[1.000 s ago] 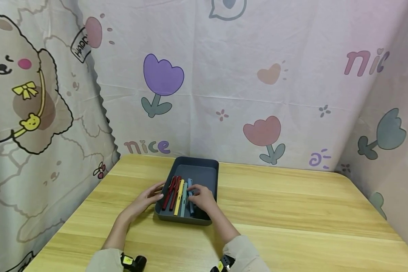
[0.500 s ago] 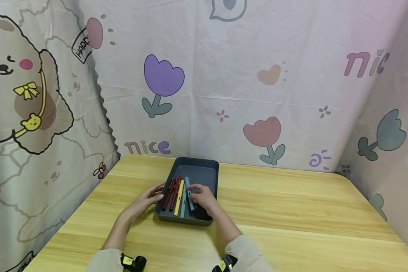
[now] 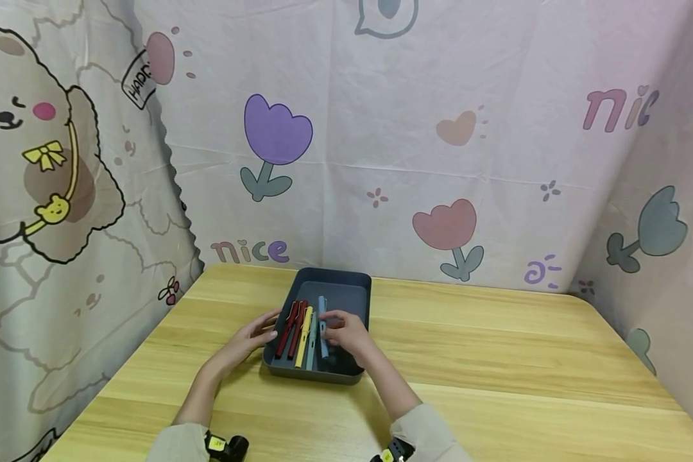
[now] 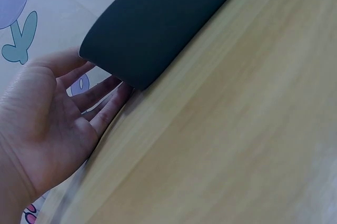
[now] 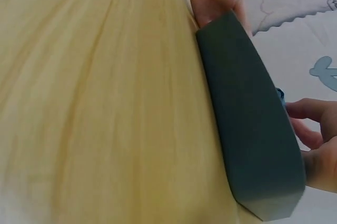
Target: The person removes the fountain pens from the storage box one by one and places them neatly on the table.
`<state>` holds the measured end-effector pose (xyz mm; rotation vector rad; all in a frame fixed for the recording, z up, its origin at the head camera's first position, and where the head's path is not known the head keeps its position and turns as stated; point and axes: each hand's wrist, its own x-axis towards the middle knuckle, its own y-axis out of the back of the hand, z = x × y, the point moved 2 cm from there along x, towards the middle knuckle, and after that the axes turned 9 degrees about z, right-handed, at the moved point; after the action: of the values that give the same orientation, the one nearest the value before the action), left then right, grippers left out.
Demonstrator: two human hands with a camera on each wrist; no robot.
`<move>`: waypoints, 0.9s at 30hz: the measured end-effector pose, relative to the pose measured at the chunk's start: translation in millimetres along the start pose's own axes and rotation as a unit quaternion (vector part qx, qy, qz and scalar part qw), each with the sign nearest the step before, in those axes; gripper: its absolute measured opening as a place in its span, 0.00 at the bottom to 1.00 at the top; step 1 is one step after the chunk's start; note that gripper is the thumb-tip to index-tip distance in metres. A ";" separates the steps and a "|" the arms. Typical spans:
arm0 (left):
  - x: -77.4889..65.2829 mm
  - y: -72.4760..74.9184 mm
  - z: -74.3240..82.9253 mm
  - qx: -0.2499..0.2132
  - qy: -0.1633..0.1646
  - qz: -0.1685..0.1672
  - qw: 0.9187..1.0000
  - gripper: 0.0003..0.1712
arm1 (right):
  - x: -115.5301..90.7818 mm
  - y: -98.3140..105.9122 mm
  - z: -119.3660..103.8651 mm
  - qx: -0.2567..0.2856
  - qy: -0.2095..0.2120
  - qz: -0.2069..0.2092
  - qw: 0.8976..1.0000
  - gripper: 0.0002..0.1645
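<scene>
A dark grey tray (image 3: 346,294) stands on the table with several pens in its left half. Two dark red pens (image 3: 291,330) lie leftmost, then a yellow pen (image 3: 303,337) and a teal pen (image 3: 312,340), side by side lengthwise. Thumb and fingers of my right hand (image 3: 349,335) pinch a light blue pen (image 3: 323,350) just right of the teal one, above the tray floor. Against the tray's left wall rests my left hand (image 3: 245,340), fingers fairly straight; the left wrist view shows this hand (image 4: 58,113) at the tray's corner. In the right wrist view the tray wall (image 5: 253,113) hides most pens.
The wooden table (image 3: 496,359) spreads out around the tray. Behind it hangs a printed cloth (image 3: 381,160) with flowers and lettering, meeting the table's far edge. Another cloth with a cartoon bear (image 3: 40,141) hangs on the left.
The light blue pen has first tilted, then straightened and shifted slightly away from the teal pen, with my right hand moving a little rightward. My left hand and the tray stay put.
</scene>
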<state>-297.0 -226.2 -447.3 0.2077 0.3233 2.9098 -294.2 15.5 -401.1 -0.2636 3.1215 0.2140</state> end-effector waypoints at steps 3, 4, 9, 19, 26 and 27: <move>0.5 -1.3 -0.1 -0.003 0.002 -0.002 1.000 0.33 | -6.7 6.5 -8.0 0.004 0.014 -0.008 1.000 0.22; 0.7 -1.5 0.0 -0.004 0.001 -0.002 1.000 0.33 | -7.6 8.7 -9.2 0.005 0.019 -0.009 1.000 0.22; 1.4 -1.8 0.6 -0.009 -0.003 -0.002 1.000 0.33 | -8.2 22.0 -6.6 0.004 0.032 0.001 0.999 0.23; 3.2 -0.7 -1.5 0.001 -0.002 -0.006 1.000 0.33 | -18.5 54.8 -9.2 -0.023 0.058 0.031 0.998 0.24; 2.1 0.6 -0.7 -0.006 0.005 -0.002 1.000 0.33 | -23.8 69.9 -11.2 -0.005 0.050 0.047 0.998 0.26; 2.1 0.9 -0.7 -0.006 0.006 0.000 1.000 0.33 | -24.0 71.6 -10.6 -0.005 0.049 0.050 0.998 0.26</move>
<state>-299.4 -226.7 -447.6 0.1896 0.3075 2.9123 -282.4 87.9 -380.6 -0.1225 3.2351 0.2226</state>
